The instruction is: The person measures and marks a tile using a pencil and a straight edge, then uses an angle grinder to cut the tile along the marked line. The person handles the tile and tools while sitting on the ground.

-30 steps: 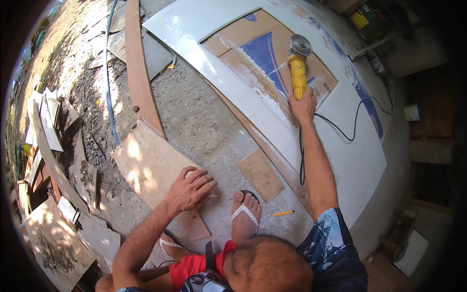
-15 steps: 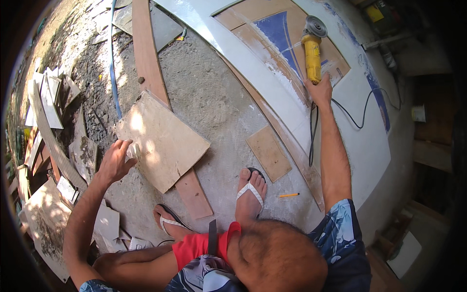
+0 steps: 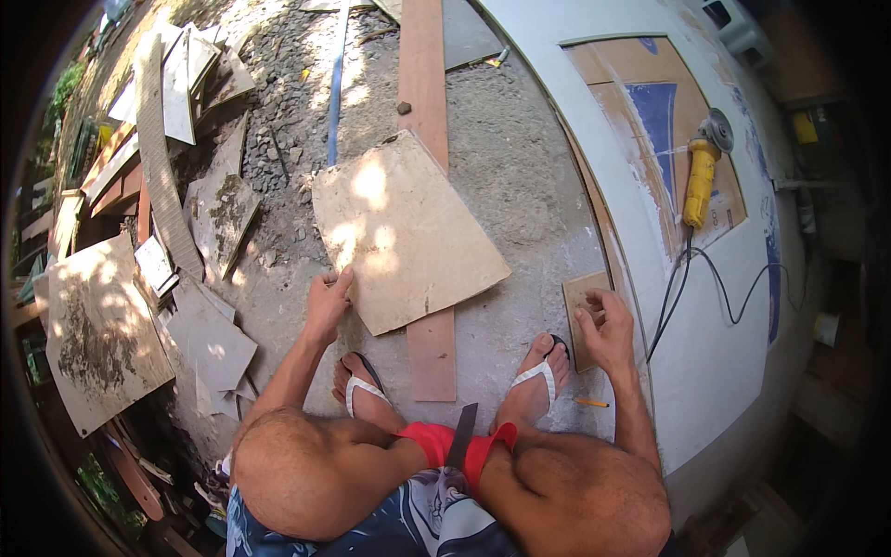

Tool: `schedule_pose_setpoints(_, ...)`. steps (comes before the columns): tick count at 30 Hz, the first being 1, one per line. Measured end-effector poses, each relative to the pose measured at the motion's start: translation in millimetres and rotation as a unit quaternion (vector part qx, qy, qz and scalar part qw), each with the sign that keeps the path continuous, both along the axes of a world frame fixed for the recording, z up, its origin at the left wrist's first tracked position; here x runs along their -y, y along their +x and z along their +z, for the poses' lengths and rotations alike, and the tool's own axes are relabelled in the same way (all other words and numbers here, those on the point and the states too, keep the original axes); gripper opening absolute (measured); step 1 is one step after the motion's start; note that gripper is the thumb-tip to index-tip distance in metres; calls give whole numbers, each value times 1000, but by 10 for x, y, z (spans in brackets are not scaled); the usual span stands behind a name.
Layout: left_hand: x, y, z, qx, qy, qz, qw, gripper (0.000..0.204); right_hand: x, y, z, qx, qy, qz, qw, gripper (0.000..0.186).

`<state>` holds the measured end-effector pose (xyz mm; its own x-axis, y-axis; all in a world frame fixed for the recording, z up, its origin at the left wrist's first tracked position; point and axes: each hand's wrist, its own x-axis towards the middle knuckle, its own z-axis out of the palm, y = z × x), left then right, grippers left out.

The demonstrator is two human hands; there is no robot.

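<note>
Two bare hands work low over the gritty concrete floor. At about nine o'clock from the feet, the left hand curls its fingers onto the near left edge of a large pale plywood panel, which lies flat across a long reddish plank. At about three o'clock, the right hand rests loosely spread on a small brown board offcut lying just beside the edge of the big white sheet.

Shifting the panel well, I judge, calls for a fuller grip: thumb under the edge, fingers on top, and a slight lift before sliding, so it does not drag grit or rock on the plank beneath. The right hand should keep clear of the black cord running from the yellow angle grinder, which lies at one o'clock on the white sheet.

Whether the left thumb sits under the panel cannot be told (the fingers cover it). The offcut is partly hidden by the right hand, the plank's middle by the panel, and the scrap pile at ten o'clock blurs toward the rim. A pencil lies by the right sandal.
</note>
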<state>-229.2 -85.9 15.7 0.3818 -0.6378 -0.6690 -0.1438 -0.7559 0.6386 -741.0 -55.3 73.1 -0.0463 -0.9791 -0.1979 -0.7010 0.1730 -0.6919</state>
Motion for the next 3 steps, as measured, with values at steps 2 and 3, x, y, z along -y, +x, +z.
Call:
schedule_pose_setpoints(2, -100, 64, -426, 40, -27, 31, 998, 68, 31, 316, 12, 58, 50, -2, 997, 39)
schedule_pose_setpoints(3, -174, 166, -657, 62, -27, 40, 997, 83, 156, 465, -19, 64, 35, 34, 997, 39)
